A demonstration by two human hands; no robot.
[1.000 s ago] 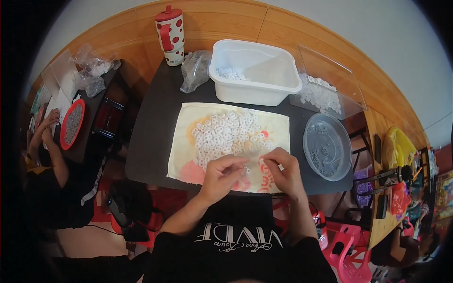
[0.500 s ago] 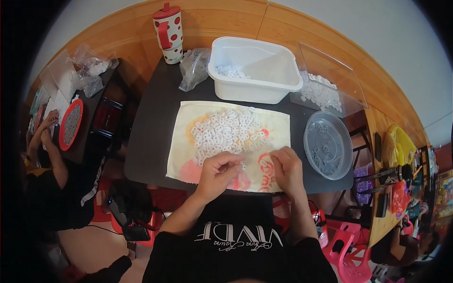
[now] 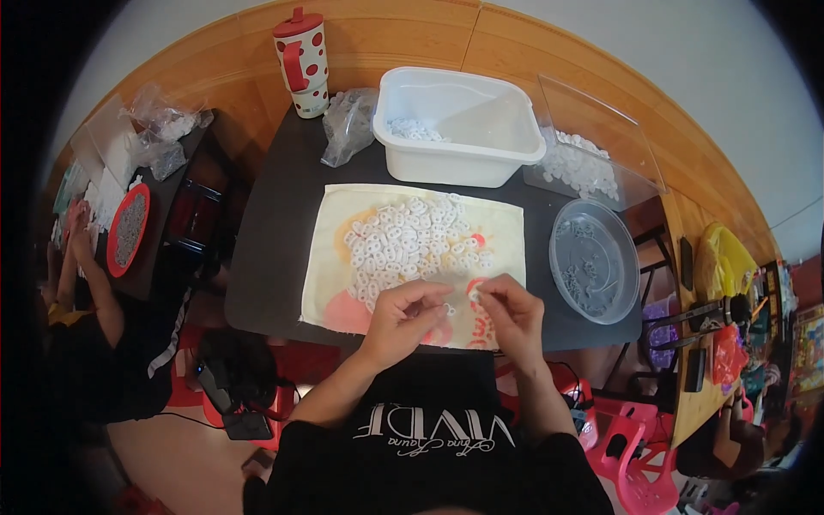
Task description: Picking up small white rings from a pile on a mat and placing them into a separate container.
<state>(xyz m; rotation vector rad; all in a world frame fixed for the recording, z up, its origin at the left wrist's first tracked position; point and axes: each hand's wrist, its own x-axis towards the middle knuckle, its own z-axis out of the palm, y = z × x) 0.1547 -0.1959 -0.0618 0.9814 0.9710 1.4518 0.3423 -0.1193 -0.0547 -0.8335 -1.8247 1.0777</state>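
A heap of small white oval pieces with holes [image 3: 403, 240] is spread over a cream cloth [image 3: 506, 223] with a printed pattern. At its near edge, my left hand [image 3: 403, 322] is closed, with a small white piece [image 3: 451, 310] showing at the fingertips. Just to the right, my right hand [image 3: 515, 318] pinches another small white holed piece [image 3: 475, 295] between thumb and forefinger. Both hands are a short gap apart, above the front of the cloth.
Behind the cloth stands a white tub [image 3: 463, 163] with white pieces inside. To its right are a clear box [image 3: 592, 167] of white pieces and a round clear tray [image 3: 558, 257] of small grey parts. A spotted tumbler [image 3: 302, 64] and plastic bag [image 3: 348, 129] stand back left; a person works farther left.
My right hand has moved slightly left and down, and a white piece now shows at its fingertips. My left hand has shifted slightly. The neighbouring person's hands have moved.
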